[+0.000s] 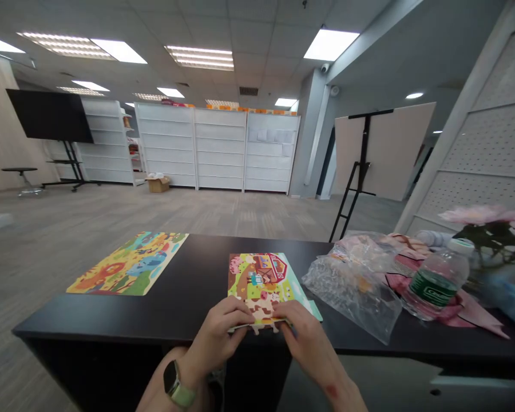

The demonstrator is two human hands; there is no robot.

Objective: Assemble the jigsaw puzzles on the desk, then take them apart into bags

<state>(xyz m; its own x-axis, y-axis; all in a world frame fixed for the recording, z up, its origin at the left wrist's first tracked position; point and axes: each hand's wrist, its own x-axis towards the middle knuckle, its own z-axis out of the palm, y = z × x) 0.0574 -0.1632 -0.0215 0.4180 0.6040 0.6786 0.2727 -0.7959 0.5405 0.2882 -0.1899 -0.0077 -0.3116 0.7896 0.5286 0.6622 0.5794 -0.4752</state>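
A farm-themed jigsaw puzzle [261, 273] with a red barn and animals lies on the dark desk in front of me. Its near edge, with a brown-and-white cow and puzzle-style tabs, overhangs the desk's front edge. My left hand [223, 321] is closed on the left part of this edge, thumb below and fingers on top. On the right part, my right hand [301, 326] grips in the same way. A pale teal strip shows along the puzzle's right side. My fingers hide some of the near edge, so I cannot tell whether separate pieces are held there.
Farther left on the desk [124, 315] lies another colourful animal puzzle [131, 264]. To the right are a crumpled clear plastic bag [356, 286], a green-labelled water bottle [435, 280], pink cloth [476, 315] and pink flowers [476, 215]. An easel [360, 160] stands beyond the desk.
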